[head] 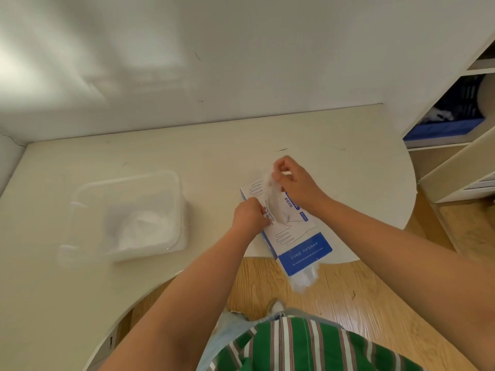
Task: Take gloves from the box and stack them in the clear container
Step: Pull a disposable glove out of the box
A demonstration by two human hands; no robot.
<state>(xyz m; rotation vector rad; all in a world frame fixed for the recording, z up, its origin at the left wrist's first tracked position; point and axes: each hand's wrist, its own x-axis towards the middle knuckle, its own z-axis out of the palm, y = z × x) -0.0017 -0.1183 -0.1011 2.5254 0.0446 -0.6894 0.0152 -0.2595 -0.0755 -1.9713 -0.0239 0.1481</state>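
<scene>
Your right hand point(293, 180) pinches the top of a thin clear glove point(272, 195) between thumb and fingertips, its grip closed on the film just above the slot of the box point(288, 228). Your left hand point(250, 216) presses down on the near side of the box beside the slot; its fingers are curled, but whether they also nip the glove I cannot tell. Keep that left hand planted so the box stays on the tabletop point(187, 162), the more so as its near end hangs over the edge. Draw the glove straight up and slowly, so that, as far as one can judge, only one comes free and the rest stay tucked in.

The glove hangs directly below your right grip, its lower part over the slot, where the view is too blurred to show how much is still inside. The clear container point(77, 204) sits well to the left on the tabletop, apart from both hands, with a pile of gloves point(144, 226) already in it.
</scene>
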